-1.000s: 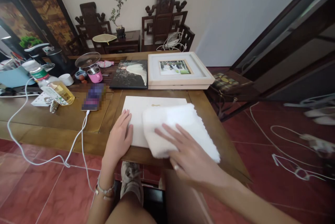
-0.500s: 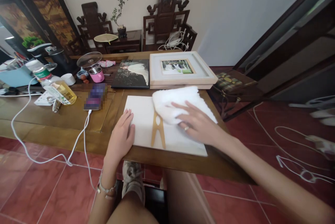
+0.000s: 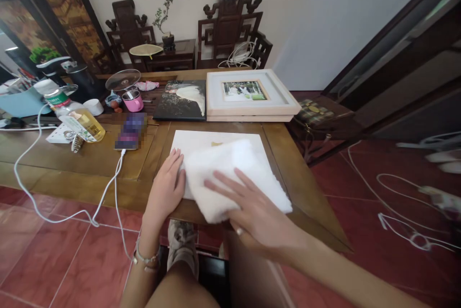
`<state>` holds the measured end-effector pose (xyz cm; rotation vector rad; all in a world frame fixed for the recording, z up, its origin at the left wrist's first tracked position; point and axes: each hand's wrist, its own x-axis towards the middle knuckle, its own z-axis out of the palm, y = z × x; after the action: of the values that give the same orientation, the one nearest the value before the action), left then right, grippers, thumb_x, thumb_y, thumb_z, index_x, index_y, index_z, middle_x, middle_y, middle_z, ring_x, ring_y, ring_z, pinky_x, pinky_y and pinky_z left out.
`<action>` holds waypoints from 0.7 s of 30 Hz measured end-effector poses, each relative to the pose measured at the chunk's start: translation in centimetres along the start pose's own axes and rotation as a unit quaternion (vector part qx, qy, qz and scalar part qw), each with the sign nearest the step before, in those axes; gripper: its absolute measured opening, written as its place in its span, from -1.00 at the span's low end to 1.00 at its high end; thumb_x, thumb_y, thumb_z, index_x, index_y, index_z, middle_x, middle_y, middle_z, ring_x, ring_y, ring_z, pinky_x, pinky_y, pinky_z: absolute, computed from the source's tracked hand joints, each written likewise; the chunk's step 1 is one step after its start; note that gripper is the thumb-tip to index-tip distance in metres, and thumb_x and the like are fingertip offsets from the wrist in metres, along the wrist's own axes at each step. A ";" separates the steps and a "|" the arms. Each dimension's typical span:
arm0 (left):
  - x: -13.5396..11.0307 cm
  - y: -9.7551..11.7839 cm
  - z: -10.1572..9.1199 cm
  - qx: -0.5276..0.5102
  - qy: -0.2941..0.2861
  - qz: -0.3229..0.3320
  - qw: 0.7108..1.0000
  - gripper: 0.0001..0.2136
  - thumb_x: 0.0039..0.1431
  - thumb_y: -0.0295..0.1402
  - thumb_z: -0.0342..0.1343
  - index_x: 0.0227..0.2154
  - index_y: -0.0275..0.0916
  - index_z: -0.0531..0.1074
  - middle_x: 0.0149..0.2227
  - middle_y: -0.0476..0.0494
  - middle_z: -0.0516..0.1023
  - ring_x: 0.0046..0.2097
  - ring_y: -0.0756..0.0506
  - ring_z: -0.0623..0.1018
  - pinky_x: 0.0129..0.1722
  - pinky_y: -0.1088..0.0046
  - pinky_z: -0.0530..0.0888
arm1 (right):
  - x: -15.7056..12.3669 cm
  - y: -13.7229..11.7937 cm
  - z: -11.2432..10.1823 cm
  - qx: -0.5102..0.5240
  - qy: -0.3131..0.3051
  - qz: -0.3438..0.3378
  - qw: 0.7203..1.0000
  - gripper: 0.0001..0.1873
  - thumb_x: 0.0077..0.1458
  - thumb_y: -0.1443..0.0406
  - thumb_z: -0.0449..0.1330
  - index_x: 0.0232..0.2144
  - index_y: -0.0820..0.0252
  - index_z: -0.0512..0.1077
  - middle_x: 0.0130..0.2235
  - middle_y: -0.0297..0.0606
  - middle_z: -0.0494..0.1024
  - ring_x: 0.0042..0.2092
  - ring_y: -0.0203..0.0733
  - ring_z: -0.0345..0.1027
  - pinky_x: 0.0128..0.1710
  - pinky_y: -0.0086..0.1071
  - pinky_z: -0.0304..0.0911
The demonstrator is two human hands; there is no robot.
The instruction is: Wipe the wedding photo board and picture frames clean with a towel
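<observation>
A white fluffy cloth (image 3: pixel 234 173) lies over a thin white board (image 3: pixel 190 139) at the table's near edge. My right hand (image 3: pixel 255 212) rests on top of the cloth with its fingers stretched out and spread, pressing it down. Beside the cloth, my left hand (image 3: pixel 168 181) lies flat on the board's left edge, fingers extended. Only the tip of a tan piece (image 3: pixel 216 144) on the board shows past the cloth; the rest of it is covered.
Behind the board are a picture frame (image 3: pixel 281 106) with a photo and a dark picture panel (image 3: pixel 180 104). To the left stand a charging phone (image 3: pixel 130 130), a bottle of yellow liquid (image 3: pixel 84 123) and a pink cup (image 3: pixel 133 101). A white cable (image 3: pixel 36 202) droops over the table's front edge.
My right hand has moved the cloth towards me and to the left, over the tan A-shaped piece and the board's front edge. My left hand stays in place.
</observation>
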<state>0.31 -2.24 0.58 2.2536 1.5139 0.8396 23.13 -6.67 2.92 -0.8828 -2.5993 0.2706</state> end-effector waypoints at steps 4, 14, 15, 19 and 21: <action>-0.1 -0.1 0.0 -0.006 -0.008 0.006 1.000 -0.51 0.18 -0.57 -0.11 0.20 -0.33 0.21 0.30 -0.33 0.17 0.34 -0.17 0.12 0.30 0.08 0.15 | -1.4 -0.6 -1.0 0.030 -0.029 -0.053 0.998 -0.70 -0.24 0.53 0.02 -0.52 0.15 0.49 0.23 -0.26 0.30 0.32 0.04 -0.06 0.27 0.19 -0.18; 0.0 0.4 -0.1 -0.034 0.019 -0.010 0.999 -0.59 0.35 -0.34 -0.18 0.21 -0.27 0.21 0.28 -0.28 0.21 0.33 -0.15 0.15 0.31 0.11 0.13 | 4.3 7.3 -0.9 -0.082 0.027 0.149 0.985 -0.63 0.07 0.48 -0.04 -0.16 0.25 0.48 0.18 -0.04 0.36 0.28 0.08 0.05 0.21 0.18 0.01; -0.1 0.5 -0.2 -0.049 0.026 -0.006 0.998 -0.58 0.36 -0.32 -0.21 0.23 -0.25 0.16 0.30 -0.25 0.18 0.34 -0.14 0.14 0.32 0.13 0.11 | 5.3 7.3 -0.8 -0.088 0.016 0.172 0.981 -0.62 0.06 0.49 -0.03 -0.13 0.26 0.47 0.19 -0.04 0.34 0.28 0.11 0.03 0.20 0.20 0.00; -0.6 0.7 -0.6 -0.111 0.070 0.004 0.991 -0.54 0.39 -0.25 -0.30 0.31 -0.18 -0.02 0.36 -0.15 0.05 0.36 -0.11 0.06 0.34 0.19 0.04 | 7.5 4.7 -0.1 -0.097 -0.052 0.151 0.982 -0.53 -0.08 0.52 0.07 -0.10 0.25 0.50 0.26 -0.08 0.23 0.31 0.21 -0.10 0.22 0.29 -0.14; -0.7 0.6 -0.6 -0.132 0.087 -0.002 0.987 -0.52 0.39 -0.19 -0.33 0.32 -0.16 -0.06 0.36 -0.15 0.02 0.36 -0.12 0.05 0.34 0.19 0.04 | 7.1 2.4 0.4 -0.071 -0.074 0.081 0.991 -0.55 -0.13 0.51 0.09 -0.16 0.21 0.54 0.26 -0.12 0.22 0.32 0.19 -0.13 0.24 0.29 -0.24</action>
<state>0.18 -3.20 1.21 2.0279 1.3823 1.1876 19.14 -0.43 3.94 -1.1682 -2.7135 0.2047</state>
